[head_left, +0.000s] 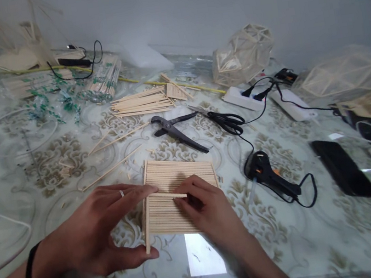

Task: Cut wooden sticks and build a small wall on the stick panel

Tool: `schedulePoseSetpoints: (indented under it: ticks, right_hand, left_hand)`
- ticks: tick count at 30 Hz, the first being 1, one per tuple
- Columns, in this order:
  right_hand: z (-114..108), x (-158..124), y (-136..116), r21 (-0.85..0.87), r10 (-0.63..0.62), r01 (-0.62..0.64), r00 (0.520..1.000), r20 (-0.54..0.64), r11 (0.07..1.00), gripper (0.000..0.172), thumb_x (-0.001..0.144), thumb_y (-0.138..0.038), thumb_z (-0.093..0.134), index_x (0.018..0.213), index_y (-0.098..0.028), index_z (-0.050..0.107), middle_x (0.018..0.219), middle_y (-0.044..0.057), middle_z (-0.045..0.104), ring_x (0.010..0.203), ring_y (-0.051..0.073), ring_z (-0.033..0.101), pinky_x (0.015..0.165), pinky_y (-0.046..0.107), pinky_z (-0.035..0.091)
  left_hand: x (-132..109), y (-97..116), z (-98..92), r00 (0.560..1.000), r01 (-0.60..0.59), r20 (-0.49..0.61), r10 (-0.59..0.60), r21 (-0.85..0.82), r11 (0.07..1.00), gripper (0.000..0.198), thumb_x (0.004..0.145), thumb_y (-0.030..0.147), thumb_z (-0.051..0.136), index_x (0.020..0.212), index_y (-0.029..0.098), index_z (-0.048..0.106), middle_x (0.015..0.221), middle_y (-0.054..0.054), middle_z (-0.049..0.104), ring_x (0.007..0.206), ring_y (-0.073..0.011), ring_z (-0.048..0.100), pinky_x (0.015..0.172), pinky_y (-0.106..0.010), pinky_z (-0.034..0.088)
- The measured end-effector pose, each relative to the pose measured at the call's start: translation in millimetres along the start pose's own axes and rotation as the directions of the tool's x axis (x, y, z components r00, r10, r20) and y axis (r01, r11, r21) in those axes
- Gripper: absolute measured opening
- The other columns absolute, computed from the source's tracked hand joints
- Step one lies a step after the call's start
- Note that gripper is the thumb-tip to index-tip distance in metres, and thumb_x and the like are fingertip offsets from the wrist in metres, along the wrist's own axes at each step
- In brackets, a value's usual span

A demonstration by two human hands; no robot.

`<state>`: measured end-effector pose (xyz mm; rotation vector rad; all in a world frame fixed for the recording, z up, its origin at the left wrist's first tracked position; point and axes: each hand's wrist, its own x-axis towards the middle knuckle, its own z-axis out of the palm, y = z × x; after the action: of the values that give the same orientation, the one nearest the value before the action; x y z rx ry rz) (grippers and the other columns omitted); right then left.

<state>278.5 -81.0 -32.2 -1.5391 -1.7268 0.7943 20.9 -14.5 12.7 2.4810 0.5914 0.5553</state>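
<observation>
A flat panel of wooden sticks [172,217] laid side by side rests on the table in front of me. My left hand [105,230] spans a wooden stick [147,233] at the panel's left edge, thumb at its near end and fingers at the far end. Between the fingertips of my right hand [209,205] is a short wooden stick [168,195], lying across above the panel. Its left end meets my left fingertips; whether it is joined to the edge stick I cannot tell.
Beyond the panel lie pliers-like cutters [179,133], scissors [226,121] and a pile of sticks [143,102]. A corded glue gun [271,177] and a phone [345,168] are on the right. Power strips [244,97], stick-frame models [244,53] and bundled sticks [105,79] stand farther back.
</observation>
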Motion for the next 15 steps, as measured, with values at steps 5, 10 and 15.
schedulePoseSetpoints:
  ticks: [5,10,15]
  right_hand:
    - [-0.3,-0.3,0.2,0.038,0.009,-0.009,1.0,0.004,0.999,0.009,0.092,-0.021,0.061,0.091,-0.022,0.07,0.087,0.003,0.062,0.067,0.014,0.058,0.06,0.026,0.051]
    - [0.5,-0.7,1.7,0.03,-0.006,0.007,1.0,-0.014,1.0,0.01,0.091,-0.02,0.062,0.083,-0.021,0.067,0.083,0.002,0.062,0.067,0.014,0.058,0.06,0.027,0.05]
    - [0.7,0.0,2.1,0.038,-0.001,0.001,1.0,-0.012,0.999,0.01,0.091,-0.02,0.061,0.083,-0.021,0.067,0.083,0.002,0.062,0.066,0.014,0.057,0.059,0.028,0.048]
  left_hand:
    - [0.3,1.0,-1.5,0.997,0.046,0.056,-0.046,0.014,0.999,0.084,0.079,0.046,0.078,0.149,0.029,0.034,0.13,-0.011,0.071,0.115,-0.0304,0.07,0.095,-0.045,0.059]
    - [1.0,2.8,-5.9,0.988,0.087,0.123,-0.09,0.027,0.996,0.083,0.08,0.05,0.077,0.147,0.03,0.034,0.135,-0.009,0.067,0.117,-0.0316,0.068,0.099,-0.045,0.056]
    - [5.2,1.1,-6.4,0.99,0.071,0.122,-0.072,0.013,0.997,0.089,0.074,0.063,0.079,0.144,0.032,0.035,0.133,-0.008,0.067,0.116,-0.0317,0.069,0.098,-0.043,0.056]
